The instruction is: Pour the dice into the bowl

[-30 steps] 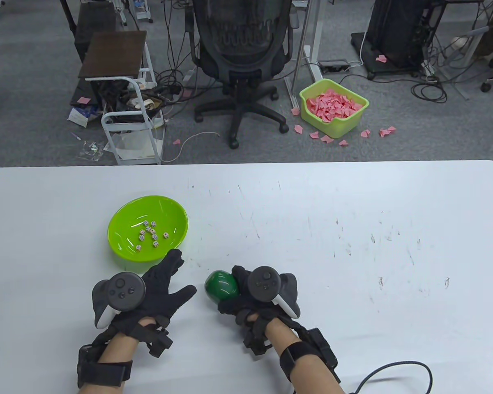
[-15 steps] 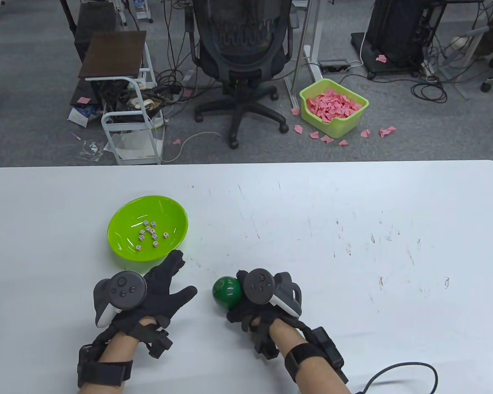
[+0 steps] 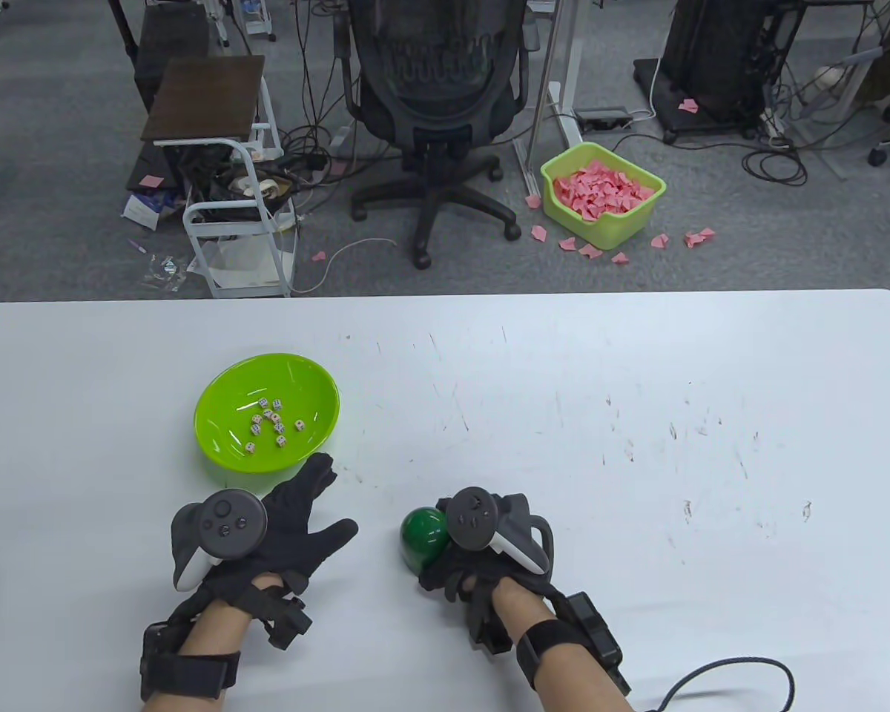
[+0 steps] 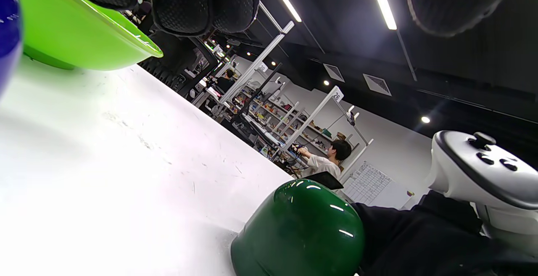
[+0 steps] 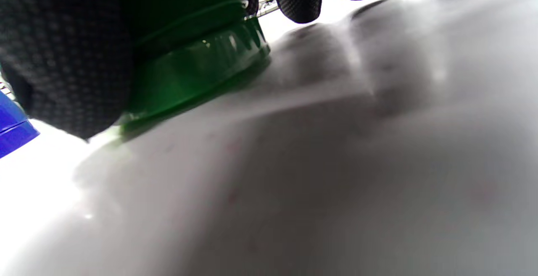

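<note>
Ten or so dice (image 3: 271, 424) are seen lying in the lime bowl (image 3: 222, 378) at about 10 o'clock on the white table (image 3: 638, 386), while a dark green cup (image 3: 424, 535) is held mouth-down at 6 o'clock, its rim at or just above the tabletop, as shown in the right wrist view. The cup is wrapped by the gloved right hand (image 3: 475, 552), with fingers (image 5: 63, 53) closed round its wall and the tracker uppermost. The left hand (image 3: 282, 526) is laid flat and spread, nothing being held, with its fingertips just beside the bowl's 5 o'clock rim.

The pour is judged to be done, with no dice visible outside the bowl, and the cup is apparently being set down. The cup is judged light, rigid and glossy, so slipping in a cloth glove is thought possible; a grip round the wall near the rim, where a raised band (image 5: 201, 61) is visible, would be favoured over the smooth domed base (image 4: 307, 221). The bowl looks thin, shallow and easily nudged, so it is best steadied at the rim. The dice are small and hard and would be expected to bounce and scatter if tipped quickly.

A blue object (image 5: 12, 124) is glimpsed at the edge of both wrist views; what it is cannot be told
</note>
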{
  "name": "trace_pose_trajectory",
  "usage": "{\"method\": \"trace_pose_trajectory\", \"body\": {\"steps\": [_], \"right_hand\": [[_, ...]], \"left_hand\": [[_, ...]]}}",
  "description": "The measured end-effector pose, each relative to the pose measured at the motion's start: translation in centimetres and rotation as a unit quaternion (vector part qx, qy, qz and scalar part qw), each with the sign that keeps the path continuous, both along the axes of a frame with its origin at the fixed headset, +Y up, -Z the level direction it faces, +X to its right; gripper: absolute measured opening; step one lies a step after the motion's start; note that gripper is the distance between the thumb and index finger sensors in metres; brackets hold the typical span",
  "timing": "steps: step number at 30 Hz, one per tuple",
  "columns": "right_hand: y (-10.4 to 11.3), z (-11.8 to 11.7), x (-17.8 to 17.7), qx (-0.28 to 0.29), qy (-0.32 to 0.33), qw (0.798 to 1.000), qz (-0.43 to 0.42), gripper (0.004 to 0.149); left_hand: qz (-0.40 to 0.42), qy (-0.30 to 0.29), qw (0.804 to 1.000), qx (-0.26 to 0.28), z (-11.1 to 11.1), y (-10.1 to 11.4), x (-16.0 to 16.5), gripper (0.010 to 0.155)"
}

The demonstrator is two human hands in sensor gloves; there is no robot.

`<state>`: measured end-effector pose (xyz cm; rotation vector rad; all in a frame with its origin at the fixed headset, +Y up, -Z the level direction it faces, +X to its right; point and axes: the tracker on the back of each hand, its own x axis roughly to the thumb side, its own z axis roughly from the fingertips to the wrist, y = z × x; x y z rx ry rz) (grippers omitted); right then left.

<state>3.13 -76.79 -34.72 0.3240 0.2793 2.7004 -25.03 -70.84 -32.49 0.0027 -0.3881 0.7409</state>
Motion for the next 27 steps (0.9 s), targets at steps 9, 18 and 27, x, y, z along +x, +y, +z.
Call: {"method": "trace_pose_trajectory", "body": {"steps": [9, 18, 27], "right_hand": [[0.1, 0.3, 0.3, -0.01, 0.002, 1.0, 0.012, 0.1], [3.0, 0.4, 2.2, -0.026, 0.044, 0.998, -0.029, 0.112], [6.4, 0.5, 4.4, 0.094, 0.062, 0.991, -0.066, 0.108]], "left_hand": [[-0.007, -0.001, 1.0, -0.002, 0.0, -0.1, 0.1, 0.095], [-0.022, -0.006, 1.0, 0.004, 0.2, -0.1, 0.5, 0.094], [-0.053, -0.015, 0.998, 0.026, 0.7, 0.1, 1.5, 0.093]]}}
